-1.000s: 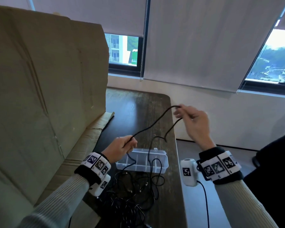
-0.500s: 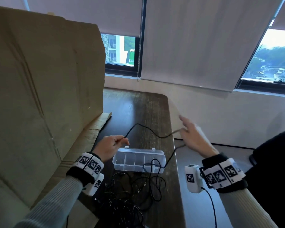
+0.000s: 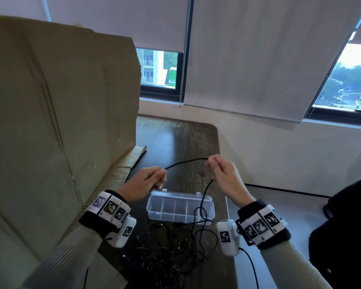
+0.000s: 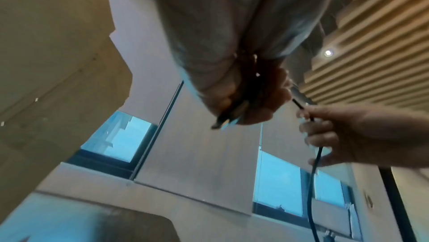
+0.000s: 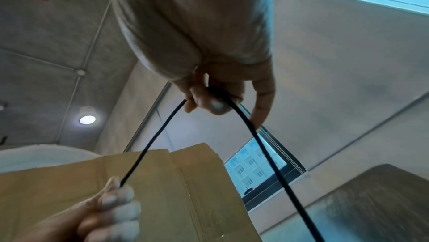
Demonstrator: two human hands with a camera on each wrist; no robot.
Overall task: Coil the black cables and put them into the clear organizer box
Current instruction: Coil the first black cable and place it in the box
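two hands are working one black cable (image 3: 186, 161) above the middle of the head view. the left hand (image 3: 143, 182) is sitting left of centre, fingers curled, pinching the cable's end; in the left wrist view a dark plug end is poking out below the curled fingers (image 4: 262, 106) at frame centre. the right hand (image 3: 223, 174) is sitting right of centre, thumb and fingers closing on the same cable farther along, so a short span is arching between the two hands. from the right hand the cable is dropping down and left across the right end of the clear organizer box (image 3: 180, 207), then joining the tangle of black cables (image 3: 165, 253) lying at lower centre of the frame.

the box is resting on the dark wooden table (image 3: 175, 138), just below the hands in the frame, with divider walls showing inside; whether its lid is on i cannot tell. no coil is showing inside the compartments; only the one strand is crossing the right end.

a big sheet of cardboard (image 3: 50, 122) is leaning across the left half of the head view, its lower flap lying on the table edge. roller blinds (image 3: 258, 59) are covering most of the windows along the top. patterned wristbands and white camera units are showing on both wrists, lower left and lower right.
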